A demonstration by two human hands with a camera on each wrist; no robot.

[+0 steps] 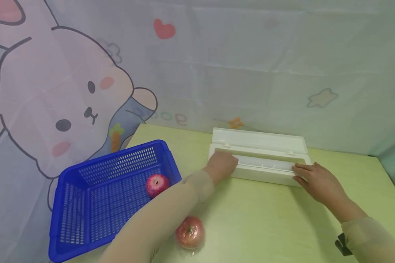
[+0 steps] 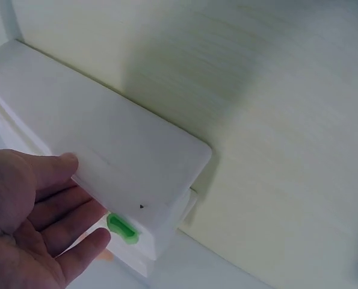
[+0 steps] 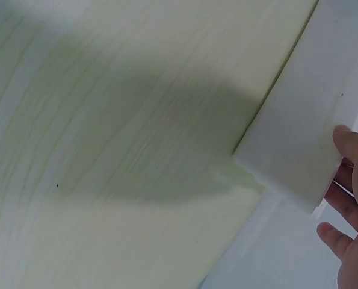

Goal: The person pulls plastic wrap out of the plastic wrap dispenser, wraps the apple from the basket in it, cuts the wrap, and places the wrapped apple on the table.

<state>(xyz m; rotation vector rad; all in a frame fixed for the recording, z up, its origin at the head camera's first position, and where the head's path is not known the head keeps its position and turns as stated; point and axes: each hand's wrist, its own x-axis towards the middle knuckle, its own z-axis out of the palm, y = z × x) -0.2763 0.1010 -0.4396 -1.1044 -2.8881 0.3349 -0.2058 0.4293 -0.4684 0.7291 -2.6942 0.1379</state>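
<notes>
A long white cling film dispenser (image 1: 260, 176) lies at the back of the table with its lid (image 1: 260, 138) raised. Inside it sits a white roll (image 1: 266, 163). My left hand (image 1: 222, 166) grips the left part of its front wall, thumb on the outside, fingers over the rim. At the right end my right hand (image 1: 319, 180) holds the same wall, thumb in front. Near my left fingers the left wrist view shows a green piece (image 2: 123, 229) on the box. Whether film lies between the fingers cannot be seen.
A blue basket (image 1: 69, 182) stands at the left, with a red apple (image 1: 157, 185) in it partly behind my left forearm. Another apple in clear film (image 1: 191, 233) rests on the table (image 1: 260, 226) near the front. A printed cloth (image 1: 233, 65) hangs behind.
</notes>
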